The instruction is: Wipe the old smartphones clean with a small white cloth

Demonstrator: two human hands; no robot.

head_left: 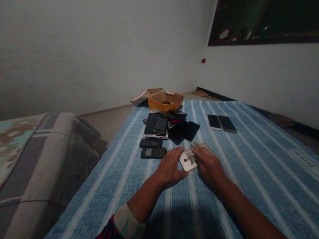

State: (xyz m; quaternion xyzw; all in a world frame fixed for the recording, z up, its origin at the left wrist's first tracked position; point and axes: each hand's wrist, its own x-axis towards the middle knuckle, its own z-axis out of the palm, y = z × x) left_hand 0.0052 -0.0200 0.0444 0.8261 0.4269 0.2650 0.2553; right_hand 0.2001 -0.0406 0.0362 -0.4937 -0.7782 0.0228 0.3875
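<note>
White ph. point(186, 163), axis nr-L to far-R

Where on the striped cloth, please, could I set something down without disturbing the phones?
A wide bare patch of cloth lies right of the right hand, nearer than the two side-by-side phones; a narrower strip borders the keypad phones' left. Crowded: from those to the orange box.

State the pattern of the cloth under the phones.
Blue cloth with whitish stripes; shows in the head view.
</note>
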